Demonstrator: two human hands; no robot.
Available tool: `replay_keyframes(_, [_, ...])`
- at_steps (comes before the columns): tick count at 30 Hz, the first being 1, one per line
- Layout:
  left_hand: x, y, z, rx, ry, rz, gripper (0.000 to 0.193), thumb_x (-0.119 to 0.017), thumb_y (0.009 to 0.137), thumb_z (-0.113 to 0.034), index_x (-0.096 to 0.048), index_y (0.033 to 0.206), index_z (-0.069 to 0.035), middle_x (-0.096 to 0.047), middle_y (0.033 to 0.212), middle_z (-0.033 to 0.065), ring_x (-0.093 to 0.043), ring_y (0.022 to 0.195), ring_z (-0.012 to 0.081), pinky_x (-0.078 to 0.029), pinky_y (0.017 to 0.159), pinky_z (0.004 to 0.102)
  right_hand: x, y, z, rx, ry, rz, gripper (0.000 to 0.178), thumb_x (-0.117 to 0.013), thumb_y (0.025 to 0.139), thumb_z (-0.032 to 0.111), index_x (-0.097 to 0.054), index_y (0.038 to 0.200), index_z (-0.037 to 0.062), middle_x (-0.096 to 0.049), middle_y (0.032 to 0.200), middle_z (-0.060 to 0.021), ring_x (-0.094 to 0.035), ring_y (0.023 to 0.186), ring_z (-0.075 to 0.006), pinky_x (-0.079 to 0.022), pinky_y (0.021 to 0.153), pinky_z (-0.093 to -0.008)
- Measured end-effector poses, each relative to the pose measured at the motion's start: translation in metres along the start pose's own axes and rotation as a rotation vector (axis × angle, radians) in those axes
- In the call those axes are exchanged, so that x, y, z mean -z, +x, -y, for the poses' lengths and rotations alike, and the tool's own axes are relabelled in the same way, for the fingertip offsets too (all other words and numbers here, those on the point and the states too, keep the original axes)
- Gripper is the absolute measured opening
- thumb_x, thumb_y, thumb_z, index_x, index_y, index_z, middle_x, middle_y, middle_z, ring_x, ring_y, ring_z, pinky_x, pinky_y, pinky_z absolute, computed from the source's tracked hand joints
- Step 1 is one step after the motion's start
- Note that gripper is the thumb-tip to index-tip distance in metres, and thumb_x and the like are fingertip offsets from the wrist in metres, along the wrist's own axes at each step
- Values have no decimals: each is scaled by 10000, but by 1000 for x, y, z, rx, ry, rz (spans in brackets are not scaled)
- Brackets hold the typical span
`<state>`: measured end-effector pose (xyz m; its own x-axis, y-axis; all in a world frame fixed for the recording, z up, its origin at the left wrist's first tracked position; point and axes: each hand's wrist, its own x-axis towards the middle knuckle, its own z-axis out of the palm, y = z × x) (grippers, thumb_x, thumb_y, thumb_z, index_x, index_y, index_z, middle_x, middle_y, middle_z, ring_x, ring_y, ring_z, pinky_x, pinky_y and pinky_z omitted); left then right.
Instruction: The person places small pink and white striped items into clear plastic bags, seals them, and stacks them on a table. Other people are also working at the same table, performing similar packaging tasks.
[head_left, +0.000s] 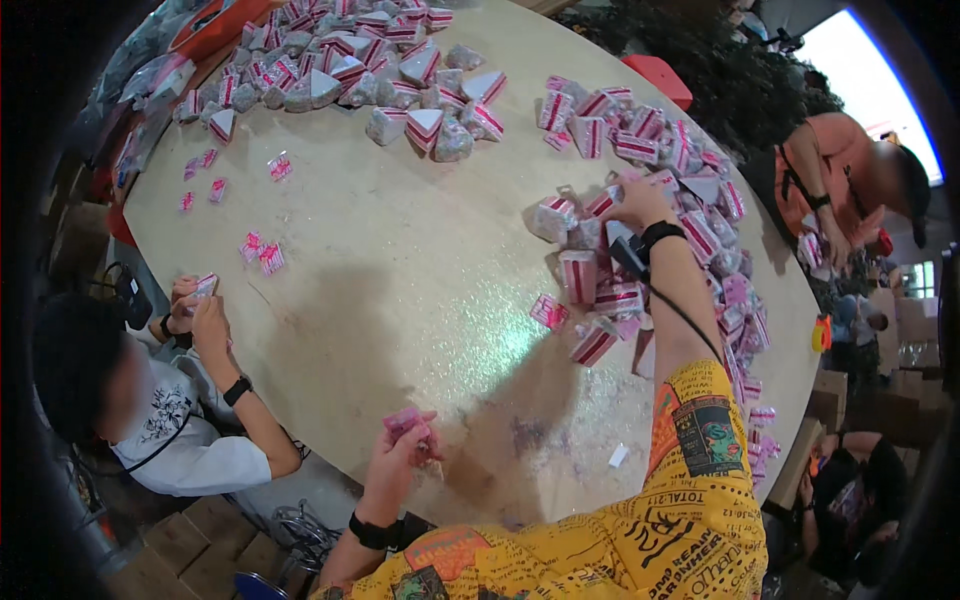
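Pinches small pink plastic packet point(403, 420) in left hand point(412, 442), lower centre of frame. Has right hand point(640, 203) at heap of triangular pink-and-white plastic-wrapped packs point(702, 234) on cream smooth-topped table point(450, 230), right of frame; cannot tell right grip.

- Pale tabletop point(430, 220) spans mid-frame.
- Pink-and-white wedge packs point(345, 68) crowd upper left.
- Second wedge heap point(701, 234) lies right of centre.
- Small pink packets point(271, 259) lie mostly left.
- White slip point(618, 456), lower right.

left hand point(412, 442) with pink packet point(403, 420), right hand point(640, 207) among wedge-shaped packages point(578, 276)
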<state>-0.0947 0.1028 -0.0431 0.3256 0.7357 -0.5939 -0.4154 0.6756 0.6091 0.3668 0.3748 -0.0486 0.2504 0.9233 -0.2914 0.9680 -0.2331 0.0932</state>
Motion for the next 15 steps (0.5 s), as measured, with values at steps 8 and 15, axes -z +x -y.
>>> replay_keyframes(8, [-27, -29, -1, 1, 69, 67, 284, -478, 912, -130, -509, 1150, 23, -585, 879, 77, -586, 756, 159, -532, 667, 343, -35, -151, 35, 46, 251, -168, 719, -778, 551, 339, -505, 1204, 213, -353, 1341, -141, -356, 1195, -434, -356, 878, -635])
replay_keyframes(15, [-58, -41, -1, 131, 105, 320, 388, -468, 927, -231, -460, 1223, 21, -553, 808, 51, -546, 739, 154, -479, 634, 318, -42, -208, 13, 234, 637, -415, 564, -773, 609, 218, -516, 1085, 60, -534, 1085, -142, -532, 1006, -316, -436, 857, -371])
